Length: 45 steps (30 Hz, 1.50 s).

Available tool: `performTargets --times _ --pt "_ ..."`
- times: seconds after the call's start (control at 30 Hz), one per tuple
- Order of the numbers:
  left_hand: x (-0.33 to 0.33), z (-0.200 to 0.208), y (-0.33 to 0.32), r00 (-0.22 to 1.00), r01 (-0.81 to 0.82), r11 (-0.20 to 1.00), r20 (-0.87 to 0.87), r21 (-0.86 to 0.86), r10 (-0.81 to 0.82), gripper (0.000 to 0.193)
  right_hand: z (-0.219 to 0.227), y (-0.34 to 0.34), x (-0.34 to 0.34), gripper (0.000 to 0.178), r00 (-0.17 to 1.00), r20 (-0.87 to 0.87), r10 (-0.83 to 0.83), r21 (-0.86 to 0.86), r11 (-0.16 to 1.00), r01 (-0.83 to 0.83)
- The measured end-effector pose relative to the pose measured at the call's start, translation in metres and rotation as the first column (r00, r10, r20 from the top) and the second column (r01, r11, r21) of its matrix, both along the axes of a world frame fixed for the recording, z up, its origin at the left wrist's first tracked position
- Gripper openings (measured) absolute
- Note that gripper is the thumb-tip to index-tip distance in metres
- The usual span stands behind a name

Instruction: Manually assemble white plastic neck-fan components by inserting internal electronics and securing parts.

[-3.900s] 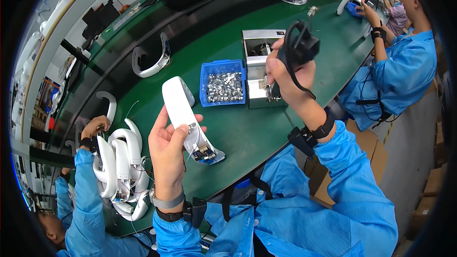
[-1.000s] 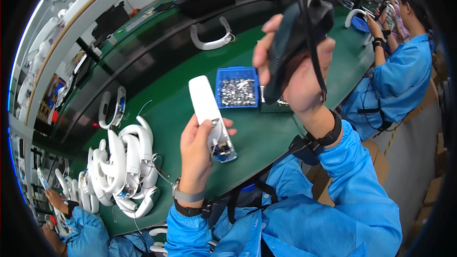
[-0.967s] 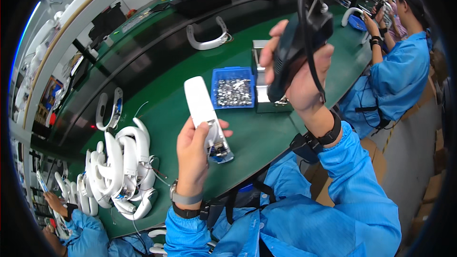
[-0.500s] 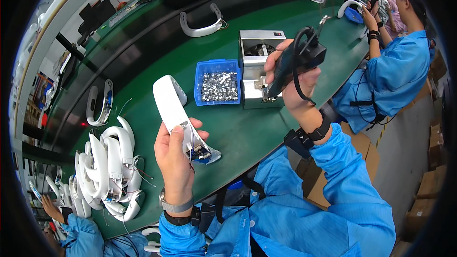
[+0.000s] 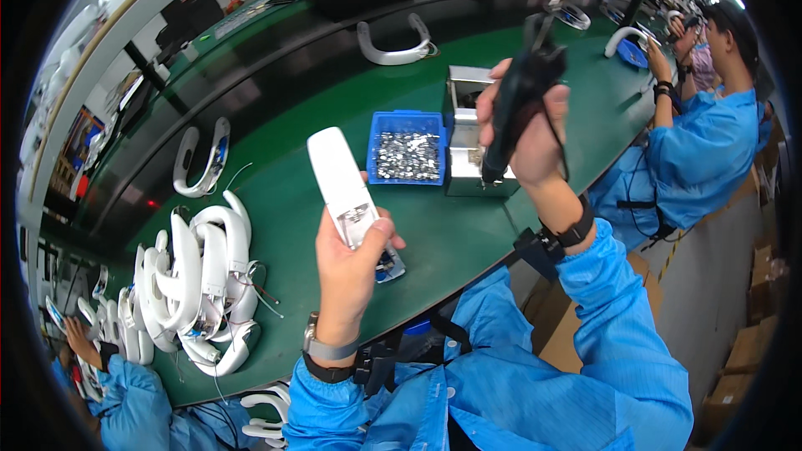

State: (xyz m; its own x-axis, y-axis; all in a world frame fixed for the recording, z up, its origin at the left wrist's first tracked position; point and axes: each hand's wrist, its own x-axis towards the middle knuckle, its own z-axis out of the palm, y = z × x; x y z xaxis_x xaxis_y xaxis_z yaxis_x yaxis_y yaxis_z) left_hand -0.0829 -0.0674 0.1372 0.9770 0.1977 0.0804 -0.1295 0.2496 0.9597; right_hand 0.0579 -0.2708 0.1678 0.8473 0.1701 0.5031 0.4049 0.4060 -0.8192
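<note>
Two of our hands are full: the left hand [image 5: 347, 267] is closed around the lower part of a white curved part [image 5: 334, 171], and the right hand [image 5: 539, 146] has its fingers wrapped about a black corded tool [image 5: 522, 104], blurred toward its top. We hold the white part over the near side of the green table [image 5: 434, 242], its plain end pointing away from us. What has just changed is our left thumb: half a second ago it lay by the metal-lined recess [image 5: 357, 217], and now it sits lower, across the edge near the circuit board [image 5: 390, 267]. For the work in hand, we judge this leaves the recess in plain sight while the board is partly covered. The tool is well apart from the part, its narrow lower end in front of a silver metal box [image 5: 464, 163]. Just left of that box stands a blue bin [image 5: 373, 150] holding many small metal pieces [image 5: 408, 157]. Farther left we see a pile of white curved parts [image 5: 188, 276] with loose wires, and beyond the bin a U-shaped part [image 5: 397, 57]. A co-worker in blue [image 5: 718, 134] is at our right.
</note>
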Motion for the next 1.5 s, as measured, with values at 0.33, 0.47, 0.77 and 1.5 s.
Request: performTargets --times 0.33,0.47,0.77,1.5 --pt "-0.005 -0.010 0.006 0.999 0.034 0.997 -0.003 -0.066 -0.035 0.039 0.101 0.106 -0.062 0.099 0.904 0.223 0.364 0.201 0.890 -0.408" --pt "-0.001 -0.009 0.007 0.998 0.064 0.996 0.014 -0.065 -0.064 0.035 0.097 0.117 -0.063 0.097 0.922 0.185 0.340 0.151 0.917 -0.369" --pt "-0.002 -0.011 0.010 0.997 0.068 0.993 0.034 -0.091 -0.065 0.037 0.087 0.132 -0.063 0.096 0.919 0.175 0.353 0.135 0.916 -0.378" --pt "-0.013 -0.003 0.010 1.000 0.005 0.997 0.026 0.075 -0.007 0.039 0.092 0.137 -0.074 0.094 0.926 0.163 0.340 0.017 0.937 -0.348"
